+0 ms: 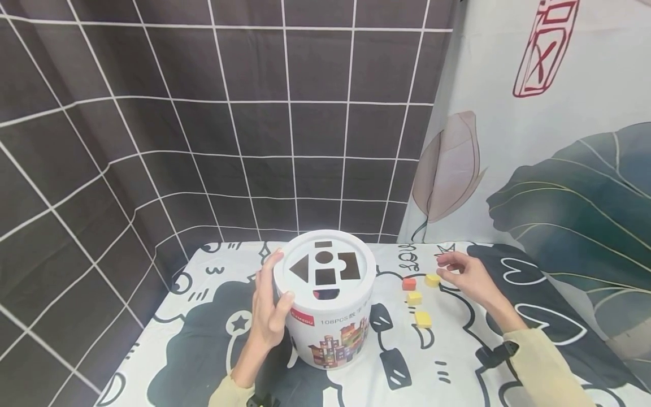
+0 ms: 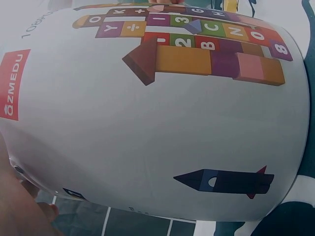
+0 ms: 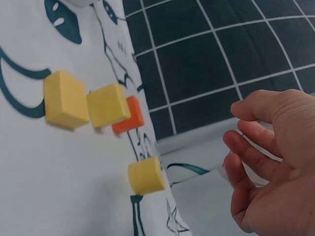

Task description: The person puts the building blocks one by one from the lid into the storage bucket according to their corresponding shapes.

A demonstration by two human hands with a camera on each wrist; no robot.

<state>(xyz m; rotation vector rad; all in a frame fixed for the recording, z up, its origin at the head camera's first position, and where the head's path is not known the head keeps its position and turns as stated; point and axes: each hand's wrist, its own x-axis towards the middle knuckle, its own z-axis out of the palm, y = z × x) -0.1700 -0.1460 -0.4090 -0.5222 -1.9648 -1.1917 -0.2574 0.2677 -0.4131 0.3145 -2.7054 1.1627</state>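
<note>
A white toy-block bucket (image 1: 325,316) stands upright, its lid (image 1: 300,246) pierced with shaped holes, including a triangle, a circle and rectangles. My left hand (image 1: 268,305) rests against its left side, fingers spread along the wall and thumb at the lid's rim. To the right, my right hand (image 1: 470,277) hovers with loosely bent fingers and nothing between them. Nearest to it lies a yellow rounded block (image 1: 432,280). Beside that are a red block (image 1: 409,284) and two more yellow blocks, one in the middle (image 1: 414,298) and one nearer me (image 1: 422,319).
A white cloth (image 1: 447,350) with dark cartoon drawings covers the table. Behind it hangs a dark curtain (image 1: 254,130) with a white grid. A pale leaf-printed curtain (image 1: 508,147) hangs at the right.
</note>
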